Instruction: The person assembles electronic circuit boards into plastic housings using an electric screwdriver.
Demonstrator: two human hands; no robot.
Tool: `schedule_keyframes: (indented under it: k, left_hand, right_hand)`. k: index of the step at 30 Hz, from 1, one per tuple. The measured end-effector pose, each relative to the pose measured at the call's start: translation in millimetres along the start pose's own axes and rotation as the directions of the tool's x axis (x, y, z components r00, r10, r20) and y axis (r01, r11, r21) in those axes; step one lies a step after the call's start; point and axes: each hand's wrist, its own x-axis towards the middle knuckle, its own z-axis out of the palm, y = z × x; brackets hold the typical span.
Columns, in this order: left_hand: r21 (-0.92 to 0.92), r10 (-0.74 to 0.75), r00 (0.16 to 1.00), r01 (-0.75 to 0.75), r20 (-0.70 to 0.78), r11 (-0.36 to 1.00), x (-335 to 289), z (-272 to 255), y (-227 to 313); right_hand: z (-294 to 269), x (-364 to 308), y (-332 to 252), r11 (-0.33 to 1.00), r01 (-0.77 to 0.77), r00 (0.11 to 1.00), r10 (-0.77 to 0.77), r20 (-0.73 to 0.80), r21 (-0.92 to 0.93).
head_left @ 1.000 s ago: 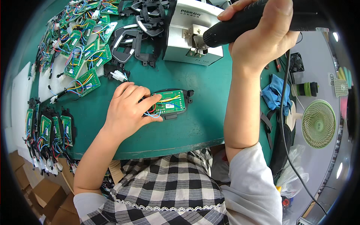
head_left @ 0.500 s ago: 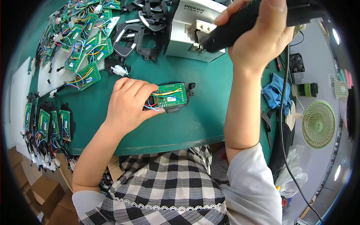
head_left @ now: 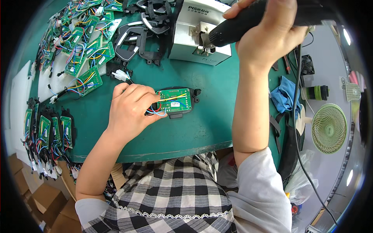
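My left hand [head_left: 131, 106] is closed on the left end of a green circuit board [head_left: 173, 101], its thumb at the lower edge and fingers at the upper. The board sits in a black plastic frame [head_left: 195, 95] on the green mat, with yellow, red and blue wires across it. My right hand [head_left: 268, 37] grips a black electric screwdriver [head_left: 237, 29] up at the top right. Its tip end is at the metal outlet of a white box-shaped screw feeder [head_left: 200, 40]; the bit itself is hard to make out. A white plug connector [head_left: 121, 75] lies just beyond my left hand.
Many wired circuit boards [head_left: 91, 79] are heaped at the far left. Several framed boards [head_left: 67, 130] line the left table edge. Black plastic frames [head_left: 128, 42] lie beside the feeder. At right are a blue cloth [head_left: 285, 93], a hanging black cable [head_left: 295, 147] and a green fan [head_left: 329, 130].
The screwdriver's tip end has shifted slightly up at the feeder outlet. My left hand and the board appear slightly further left; the grip is unchanged.
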Motion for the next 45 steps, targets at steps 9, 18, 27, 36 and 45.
schedule_keyframes:
  k: [9,18,27,36,45]
  left_hand:
    - [-0.016,-0.003,1.0,0.002,-0.013,1.0,-5.2,2.7,-2.5]
    - [-0.032,-0.014,1.0,0.014,0.009,0.999,-5.3,2.4,-2.6]
    - [-0.058,-0.027,1.0,0.027,0.0,0.998,-6.9,5.5,-6.6]
    - [-0.079,-0.04,0.999,0.041,0.018,0.996,-5.2,6.2,-5.1]
    - [-0.103,-0.04,0.998,0.045,0.051,0.994,-3.0,2.5,-4.8]
  right_hand:
    - [8.2,-17.1,-23.8,0.942,-0.331,0.943,0.33,-0.03,-0.055]
    - [-33.1,-72.6,-23.1,0.9,-0.411,0.905,0.383,0.183,0.146]
    - [-36.2,-89.3,-27.5,0.933,-0.35,0.883,0.357,0.304,-0.081]
    - [-39.1,-85.2,-26.2,0.91,-0.41,0.824,0.397,0.403,-0.059]
    - [-23.6,19.6,7.3,0.995,0.066,0.989,-0.056,0.137,-0.074]
